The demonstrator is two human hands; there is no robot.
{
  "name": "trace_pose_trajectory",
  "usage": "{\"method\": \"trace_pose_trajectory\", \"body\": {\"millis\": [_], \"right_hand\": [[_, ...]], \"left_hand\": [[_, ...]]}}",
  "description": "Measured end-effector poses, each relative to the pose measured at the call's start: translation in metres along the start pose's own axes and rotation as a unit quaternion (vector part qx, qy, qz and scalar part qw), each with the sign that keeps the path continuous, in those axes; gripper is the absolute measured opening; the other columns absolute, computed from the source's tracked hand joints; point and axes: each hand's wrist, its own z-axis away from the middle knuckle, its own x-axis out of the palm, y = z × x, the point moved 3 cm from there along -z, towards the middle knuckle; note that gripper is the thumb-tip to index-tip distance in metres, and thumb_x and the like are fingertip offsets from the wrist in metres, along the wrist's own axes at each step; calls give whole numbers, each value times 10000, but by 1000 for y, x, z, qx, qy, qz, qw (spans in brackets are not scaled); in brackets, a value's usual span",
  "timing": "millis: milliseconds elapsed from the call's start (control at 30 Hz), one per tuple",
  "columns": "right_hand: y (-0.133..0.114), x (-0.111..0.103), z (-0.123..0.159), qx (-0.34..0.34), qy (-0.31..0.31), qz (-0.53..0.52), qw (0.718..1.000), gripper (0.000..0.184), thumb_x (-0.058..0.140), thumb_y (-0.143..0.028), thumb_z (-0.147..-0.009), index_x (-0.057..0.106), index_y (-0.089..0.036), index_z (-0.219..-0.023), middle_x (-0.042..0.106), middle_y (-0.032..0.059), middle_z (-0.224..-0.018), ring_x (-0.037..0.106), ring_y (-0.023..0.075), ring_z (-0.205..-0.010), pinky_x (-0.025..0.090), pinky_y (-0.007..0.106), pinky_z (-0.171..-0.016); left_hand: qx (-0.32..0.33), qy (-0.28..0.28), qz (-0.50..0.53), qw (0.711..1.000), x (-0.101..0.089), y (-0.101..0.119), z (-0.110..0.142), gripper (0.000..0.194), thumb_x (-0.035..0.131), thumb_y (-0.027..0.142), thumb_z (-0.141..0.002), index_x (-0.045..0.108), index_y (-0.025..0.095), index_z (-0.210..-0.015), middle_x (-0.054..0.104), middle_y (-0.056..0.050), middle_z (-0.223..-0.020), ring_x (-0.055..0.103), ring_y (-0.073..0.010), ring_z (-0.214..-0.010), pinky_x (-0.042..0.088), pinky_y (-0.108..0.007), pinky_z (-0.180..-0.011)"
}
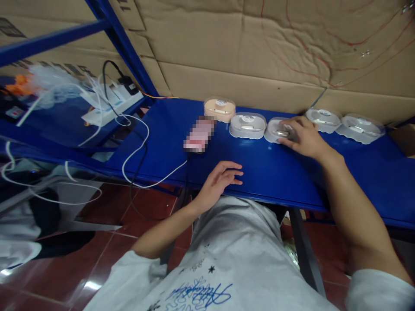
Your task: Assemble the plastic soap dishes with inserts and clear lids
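A row of small oval plastic cases lines the back of the blue bench [275, 172]. My right hand [303, 138] lies over the middle clear case [275, 129], fingers curled round it. To its left are another clear case [248, 125] and a peach-coloured case [219, 109]. Two more clear cases [324, 119] [360, 127] stand to its right. My left hand [222, 177] rests flat on the bench's front edge, fingers stretched out and holding nothing.
A pink object, blurred out [199, 134], lies on the bench with a white cable [139, 151] running to a power strip [112, 101] on the left shelf. Cardboard [259, 52] lines the wall behind. Red floor tiles [106, 224] show below.
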Motion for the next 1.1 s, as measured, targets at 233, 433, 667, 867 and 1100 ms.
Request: {"method": "trace_pose_trajectory", "body": {"millis": [233, 433, 667, 867, 1100], "right_hand": [[-93, -11, 17, -138, -77, -68, 985, 606, 757, -624, -931, 615, -375, -1465, 655, 157, -1352, 641, 433, -1284, 541, 687, -1043], [-142, -9, 26, -185, -90, -135, 969, 709, 805, -587, -915, 598, -332, -1543, 548, 156, -1601, 551, 434, -1455, 489, 674, -1161], [-131, -13, 18, -173, -134, -228, 949, 760, 778, -604, -941, 541, -300, -1597, 685, 92, -1530, 697, 322, -1357, 576, 499, -1165], [-75, -29, 10, -66, -75, -114, 988, 673, 721, -704, -934, 646, -352, -1503, 748, 60, -1418, 730, 383, -1280, 596, 598, -1119], [-68, -15, 10, -56, -37, -78, 995, 575, 586, -658, -1026, 659, -341, -1499, 584, 81, -1637, 483, 453, -1553, 365, 723, -1262]], "left_hand": [[210, -9, -418, 884, 6, 4, 14, 438, 753, 289, -961, 653, 278, -1388, 606, -157, -1525, 572, -341, -1436, 417, -558, -1237], [183, 42, -475, 860, 0, 0, 8, 851, 863, 497, -881, 450, 282, -1593, 309, -208, -1791, 321, -423, -1656, 300, -640, -1296], [171, 43, -511, 841, 1, -2, 7, 897, 826, 509, -918, 365, 254, -1643, 390, -223, -1751, 411, -404, -1613, 312, -584, -1285], [158, 69, -473, 864, 1, 0, 7, 874, 874, 495, -859, 462, 227, -1582, 539, -207, -1645, 487, -415, -1550, 293, -577, -1302], [161, 48, -506, 846, 1, 0, 5, 885, 845, 462, -886, 404, 228, -1616, 512, -204, -1670, 466, -407, -1569, 274, -576, -1306]]}}
